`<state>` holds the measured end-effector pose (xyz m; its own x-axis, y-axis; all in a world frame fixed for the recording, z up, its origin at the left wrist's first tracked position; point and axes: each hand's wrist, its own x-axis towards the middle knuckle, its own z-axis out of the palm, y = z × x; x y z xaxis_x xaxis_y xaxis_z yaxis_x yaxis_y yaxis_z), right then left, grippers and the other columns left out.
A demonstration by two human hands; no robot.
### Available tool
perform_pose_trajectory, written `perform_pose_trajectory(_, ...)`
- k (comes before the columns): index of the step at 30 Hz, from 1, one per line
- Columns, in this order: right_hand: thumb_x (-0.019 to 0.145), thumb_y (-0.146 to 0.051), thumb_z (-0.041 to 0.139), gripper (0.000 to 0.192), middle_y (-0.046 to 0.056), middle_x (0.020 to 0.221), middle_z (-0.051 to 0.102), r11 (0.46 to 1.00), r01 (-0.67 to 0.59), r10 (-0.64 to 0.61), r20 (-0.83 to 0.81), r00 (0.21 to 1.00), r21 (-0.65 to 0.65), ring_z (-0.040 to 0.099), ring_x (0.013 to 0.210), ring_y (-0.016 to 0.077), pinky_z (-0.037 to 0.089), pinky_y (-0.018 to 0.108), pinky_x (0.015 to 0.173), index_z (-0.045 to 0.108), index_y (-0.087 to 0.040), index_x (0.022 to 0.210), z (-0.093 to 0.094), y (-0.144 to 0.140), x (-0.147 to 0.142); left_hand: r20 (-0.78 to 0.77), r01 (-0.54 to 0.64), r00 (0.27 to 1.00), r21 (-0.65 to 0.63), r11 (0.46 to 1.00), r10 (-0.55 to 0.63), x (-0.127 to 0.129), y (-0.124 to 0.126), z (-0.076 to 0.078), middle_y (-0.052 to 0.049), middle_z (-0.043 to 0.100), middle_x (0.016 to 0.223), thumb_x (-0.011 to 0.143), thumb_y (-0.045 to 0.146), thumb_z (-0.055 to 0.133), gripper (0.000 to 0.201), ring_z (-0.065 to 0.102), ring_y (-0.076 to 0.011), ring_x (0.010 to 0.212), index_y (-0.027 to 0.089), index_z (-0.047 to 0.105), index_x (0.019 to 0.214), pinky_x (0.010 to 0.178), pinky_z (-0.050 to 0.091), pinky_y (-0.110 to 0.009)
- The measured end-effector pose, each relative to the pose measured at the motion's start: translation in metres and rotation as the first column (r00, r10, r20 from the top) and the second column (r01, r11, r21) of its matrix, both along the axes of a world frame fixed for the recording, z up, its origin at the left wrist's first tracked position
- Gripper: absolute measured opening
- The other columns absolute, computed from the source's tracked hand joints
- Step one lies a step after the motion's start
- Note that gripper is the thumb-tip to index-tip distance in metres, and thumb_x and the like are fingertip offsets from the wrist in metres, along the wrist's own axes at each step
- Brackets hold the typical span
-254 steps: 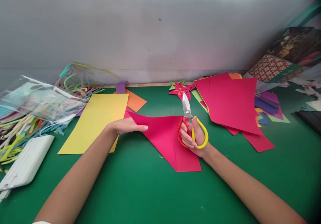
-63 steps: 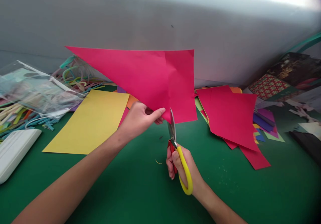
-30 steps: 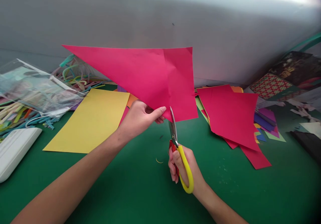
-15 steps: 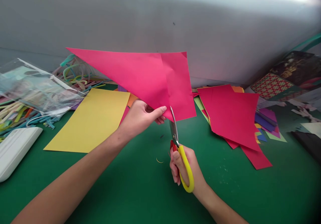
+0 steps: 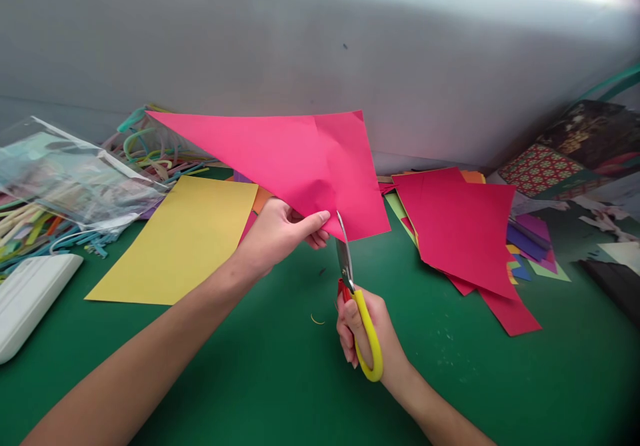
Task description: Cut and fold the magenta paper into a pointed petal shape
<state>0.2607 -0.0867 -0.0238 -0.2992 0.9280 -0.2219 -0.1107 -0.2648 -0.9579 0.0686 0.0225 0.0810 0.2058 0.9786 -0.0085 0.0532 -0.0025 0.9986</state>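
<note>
A yellow sheet [image 5: 180, 239] lies flat on the green mat [image 5: 280, 379]; red sheets [image 5: 463, 226] pile right; white case [image 5: 30, 296] left.

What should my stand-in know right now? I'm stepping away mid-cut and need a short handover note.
Left hand: pinches the folded pink sheet at its lower edge, held up off the green mat.
Right hand: grips the scissors, blades pointing up, tips at the sheet's bottom edge beside the left thumb.
Done: sheet folded and lifted, scissors lined up near the crease.
Left: the cut itself; no separated piece shows.
Nearby: yellow sheet to the left, pink paper stack to the right.
</note>
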Motion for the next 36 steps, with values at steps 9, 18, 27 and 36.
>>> perform_pose_trajectory(9, 0.095, -0.079, 0.053, 0.058, -0.01, 0.057, 0.043, 1.0, -0.005, 0.005, -0.069, 0.998, 0.005, 0.042, 0.038, 0.0064, 0.036, 0.017, 0.035, 0.049, -0.021, 0.09, 0.003, 0.003, -0.004, -0.063, 0.08, 0.995, -0.049, 0.996, -0.083, 0.005, -0.005, -0.002, -0.008, 0.079, 0.07, 0.09, 0.037, 0.078, 0.03, 0.075, -0.0174, 0.063, 0.011, 0.078, 0.075, 0.064, 0.062, -0.024)
perform_pose_trajectory(18, 0.091, -0.087, 0.049, 0.066, -0.01, 0.059, 0.039, 0.999, 0.016, -0.011, -0.106, 0.994, 0.048, 0.036, 0.042, 0.007, 0.034, 0.02, 0.039, 0.051, -0.021, 0.093, 0.006, 0.007, -0.008, -0.086, 0.134, 0.986, -0.096, 0.986, -0.142, 0.011, -0.01, -0.007, -0.009, 0.079, 0.072, 0.09, 0.04, 0.078, 0.032, 0.076, -0.018, 0.065, 0.013, 0.08, 0.074, 0.066, 0.063, -0.025)
perform_pose_trajectory(27, 0.093, -0.085, 0.047, 0.065, -0.009, 0.061, 0.04, 0.998, 0.033, -0.028, -0.092, 0.995, 0.054, 0.039, 0.045, 0.0082, 0.036, 0.022, 0.042, 0.052, -0.02, 0.096, 0.006, 0.007, -0.007, -0.075, 0.151, 0.984, -0.113, 0.982, -0.16, 0.014, -0.012, -0.007, -0.009, 0.079, 0.071, 0.09, 0.04, 0.078, 0.031, 0.075, -0.0178, 0.064, 0.012, 0.08, 0.075, 0.065, 0.063, -0.024)
perform_pose_trajectory(36, 0.09, -0.088, 0.049, 0.067, -0.009, 0.057, 0.039, 0.997, 0.053, -0.05, -0.058, 0.997, 0.051, 0.038, 0.043, 0.0084, 0.035, 0.022, 0.04, 0.051, -0.021, 0.092, 0.013, 0.007, -0.007, -0.075, 0.152, 0.984, -0.109, 0.982, -0.161, 0.013, -0.013, -0.005, -0.009, 0.079, 0.071, 0.091, 0.039, 0.078, 0.032, 0.075, -0.0178, 0.064, 0.012, 0.08, 0.075, 0.065, 0.063, -0.024)
